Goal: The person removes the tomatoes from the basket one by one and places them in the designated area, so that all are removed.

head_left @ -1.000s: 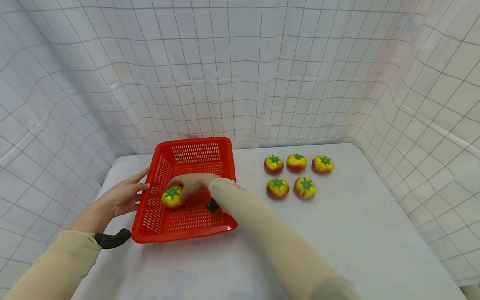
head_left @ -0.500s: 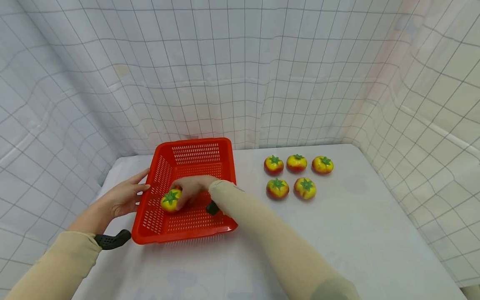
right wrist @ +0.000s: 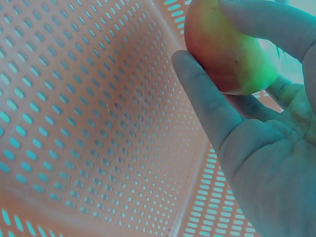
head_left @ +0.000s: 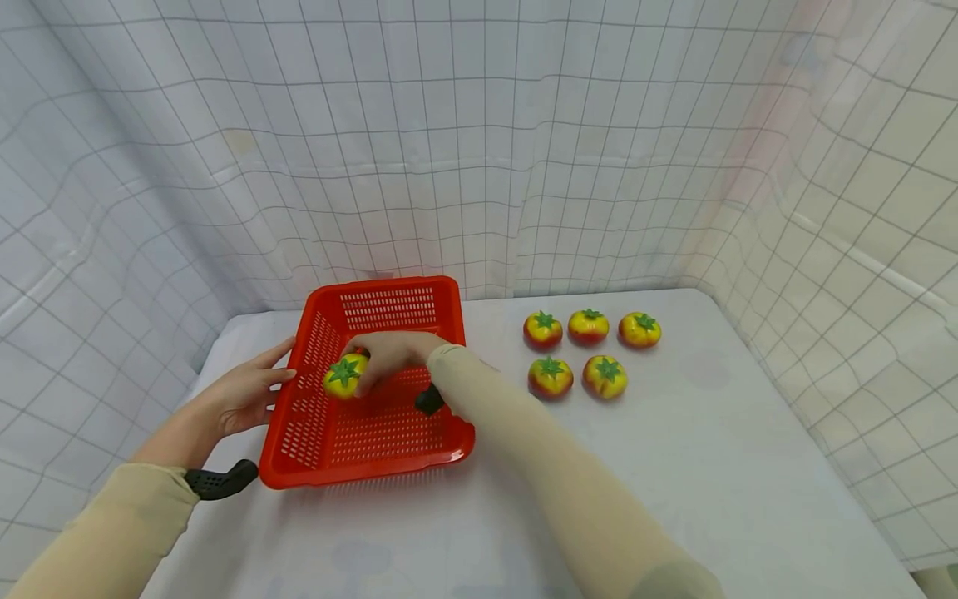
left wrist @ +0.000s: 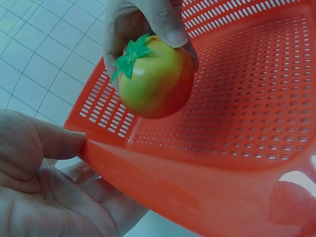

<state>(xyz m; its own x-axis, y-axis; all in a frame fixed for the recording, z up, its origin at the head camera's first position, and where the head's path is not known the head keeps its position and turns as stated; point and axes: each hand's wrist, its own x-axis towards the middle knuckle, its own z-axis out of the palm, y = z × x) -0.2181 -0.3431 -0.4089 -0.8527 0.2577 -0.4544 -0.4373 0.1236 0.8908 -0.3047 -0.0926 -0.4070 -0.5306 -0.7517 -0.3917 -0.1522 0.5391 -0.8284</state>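
Observation:
A red plastic basket with slotted walls sits on the left part of the table. My left hand grips its left rim; in the left wrist view the thumb lies over the edge with the fingers beneath. Over the basket's floor, my right hand holds a yellow-and-red tomato with a green star-shaped top. Thumb and fingers curl round the tomato in the right wrist view. It appears raised clear of the basket's perforated bottom.
Several similar tomatoes stand on the white table right of the basket, including a front one and a back right one. White gridded curtains enclose the table at the back and sides.
The right hand has raised the tomato off the basket's floor after shifting it slightly toward me. The left hand stays at the basket's rim. The head view has shifted slightly.

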